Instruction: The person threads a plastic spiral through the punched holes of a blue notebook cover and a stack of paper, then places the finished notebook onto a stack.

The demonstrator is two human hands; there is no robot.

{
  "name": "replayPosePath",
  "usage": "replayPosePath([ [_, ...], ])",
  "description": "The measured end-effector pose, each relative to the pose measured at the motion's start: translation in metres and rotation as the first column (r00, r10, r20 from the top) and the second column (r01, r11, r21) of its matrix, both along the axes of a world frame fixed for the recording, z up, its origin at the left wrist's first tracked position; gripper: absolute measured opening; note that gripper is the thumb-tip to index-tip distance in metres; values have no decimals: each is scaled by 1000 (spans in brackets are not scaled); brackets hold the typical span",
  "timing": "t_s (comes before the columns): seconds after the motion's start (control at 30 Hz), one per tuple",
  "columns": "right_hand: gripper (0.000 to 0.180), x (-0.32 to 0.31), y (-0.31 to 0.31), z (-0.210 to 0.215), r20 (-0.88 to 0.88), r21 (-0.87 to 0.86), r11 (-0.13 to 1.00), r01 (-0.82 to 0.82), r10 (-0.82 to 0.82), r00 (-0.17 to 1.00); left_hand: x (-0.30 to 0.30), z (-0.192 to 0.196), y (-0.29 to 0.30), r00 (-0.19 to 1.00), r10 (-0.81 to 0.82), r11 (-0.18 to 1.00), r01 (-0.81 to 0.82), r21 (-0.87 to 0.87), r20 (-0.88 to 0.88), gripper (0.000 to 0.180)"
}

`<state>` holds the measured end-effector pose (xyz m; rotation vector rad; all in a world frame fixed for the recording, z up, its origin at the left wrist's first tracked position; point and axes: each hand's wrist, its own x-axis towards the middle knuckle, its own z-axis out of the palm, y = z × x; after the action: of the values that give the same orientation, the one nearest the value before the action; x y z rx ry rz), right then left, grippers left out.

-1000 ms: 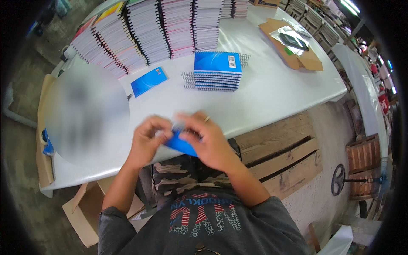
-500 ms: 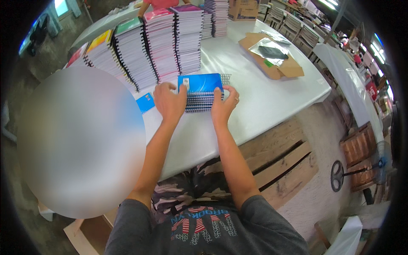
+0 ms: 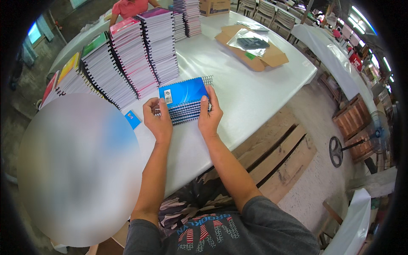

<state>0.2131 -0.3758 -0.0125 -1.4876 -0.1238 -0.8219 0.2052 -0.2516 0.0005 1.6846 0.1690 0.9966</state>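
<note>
The left hand (image 3: pixel 158 120) and right hand (image 3: pixel 209 115) clamp opposite sides of a short stack of blue spiral notebooks (image 3: pixel 185 100) on the white table (image 3: pixel 250 97), apparently squaring its edges, just near of taller notebook stacks (image 3: pixel 131 63).

White table (image 3: pixel 263 93) under the grip, tall notebook stacks (image 3: pixel 127 55) just beyond-left. Flat cardboard box (image 3: pixel 255 55) far right of it. Wooden pallets (image 3: pixel 276 153) below-right on concrete floor (image 3: pixel 314 110); more tables (image 3: pixel 335 51), ceiling lights (image 3: pixel 361 19) beyond.
</note>
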Motion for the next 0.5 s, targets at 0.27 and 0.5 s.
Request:
replayPosePath([
  [0.27, 37, 0, -3, -2, 4, -10, 999, 52, -52, 999, -3, 5, -5, 999, -18, 1000, 17, -24, -48, 26],
  [0.5, 40, 0, -4, -9, 56, -76, 994, 81, -77, 995, -4, 6, 13, 992, 96, 987, -106, 123, 82, 27],
])
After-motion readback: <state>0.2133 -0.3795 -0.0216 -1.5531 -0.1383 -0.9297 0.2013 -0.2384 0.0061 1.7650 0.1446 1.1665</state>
